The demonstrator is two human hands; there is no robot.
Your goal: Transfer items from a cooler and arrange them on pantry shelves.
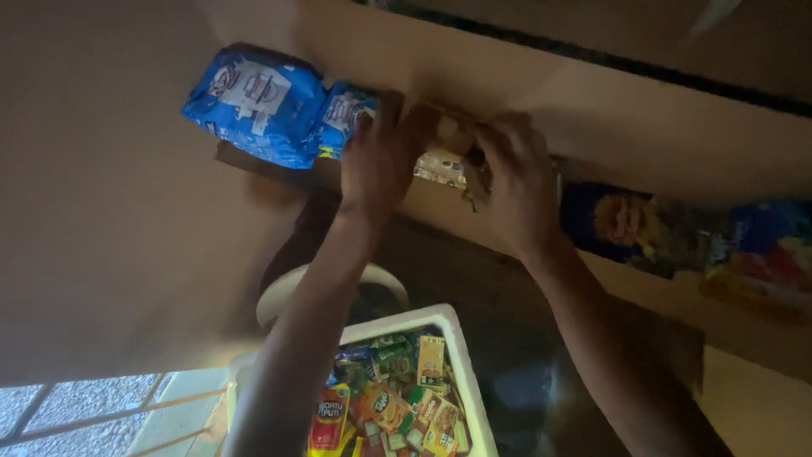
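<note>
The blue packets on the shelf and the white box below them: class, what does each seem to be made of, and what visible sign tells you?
Blue packets: probably thin plastic film, glossy, since the surface is puffed, creased and catches light.
White box: seemingly foam, perhaps expanded polystyrene, since its wall is thick, matte and plain white; hard plastic cannot be ruled out.

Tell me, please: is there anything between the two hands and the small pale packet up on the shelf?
Nothing visible does. The left hand and the right hand already touch the small pale packet on the shelf, one on each side. The blue plastic bags lie to the left of it, beside the left hand, not in front.
</note>
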